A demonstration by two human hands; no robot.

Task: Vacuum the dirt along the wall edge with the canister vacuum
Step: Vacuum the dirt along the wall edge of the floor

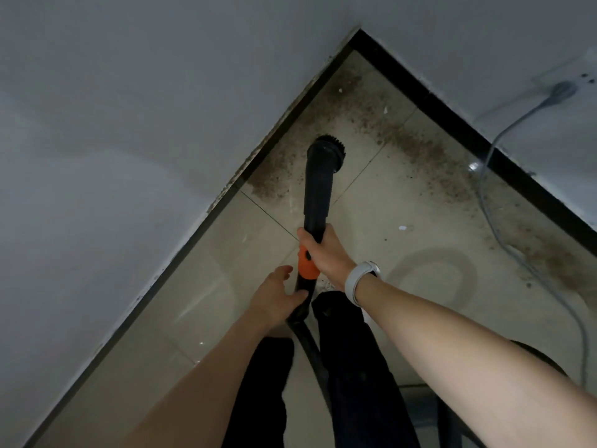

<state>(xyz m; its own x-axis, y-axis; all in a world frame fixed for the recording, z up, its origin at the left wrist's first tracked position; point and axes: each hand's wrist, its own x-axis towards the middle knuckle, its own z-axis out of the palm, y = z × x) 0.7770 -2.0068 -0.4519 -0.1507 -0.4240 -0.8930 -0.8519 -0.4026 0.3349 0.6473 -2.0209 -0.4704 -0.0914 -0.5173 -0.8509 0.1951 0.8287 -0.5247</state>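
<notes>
A black vacuum wand (317, 195) with a round brush nozzle (326, 147) points into the room corner, its tip over the tiled floor beside a band of brown dirt (381, 124). My right hand (323, 250), with a white watch on the wrist, grips the wand just above its orange collar (305, 263). My left hand (277, 299) holds the black hose (310, 337) below the collar, thumb against it and fingers partly spread. Dirt lies along both black skirting edges, thicker near the corner and along the right wall.
White walls meet at the corner (357, 32). A grey power cord (491, 202) runs from a wall socket (563, 88) down across the floor on the right. My dark trouser legs (352, 367) stand below the hands. A dark rounded object (542, 360) shows behind my right forearm.
</notes>
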